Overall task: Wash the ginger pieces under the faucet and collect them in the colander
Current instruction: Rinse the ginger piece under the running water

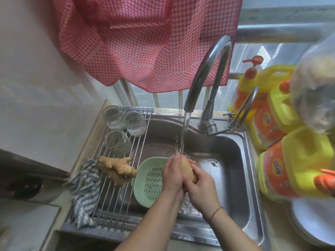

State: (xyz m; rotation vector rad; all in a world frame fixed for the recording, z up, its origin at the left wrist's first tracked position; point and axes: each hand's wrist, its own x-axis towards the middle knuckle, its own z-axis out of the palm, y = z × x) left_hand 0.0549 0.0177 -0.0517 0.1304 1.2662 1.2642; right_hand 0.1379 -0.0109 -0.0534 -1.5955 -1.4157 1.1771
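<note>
a knobbly tan piece of ginger (pixel 189 171) is held directly beneath the stream of water (pixel 184 134) falling from the curved steel faucet (pixel 204 73), so that the flow strikes its upper end. it is enclosed from both sides: the left hand (pixel 172 175) is wrapped round it at 9 o'clock and the right hand (pixel 201 185) at 3 o'clock, each grip closed on the ginger, seemingly so that the skin can be rubbed under the water. the pale green perforated plastic colander (pixel 146 183) is set inside the stainless steel sink (pixel 233 160), touching the hands at 9 o'clock, near enough for a short drop. a larger unwashed ginger root (pixel 116 169) lies further toward 9 o'clock on the steel roll-up drying rack (pixel 112 196), apparently awaiting its turn. no ginger can be seen in the colander.
</note>
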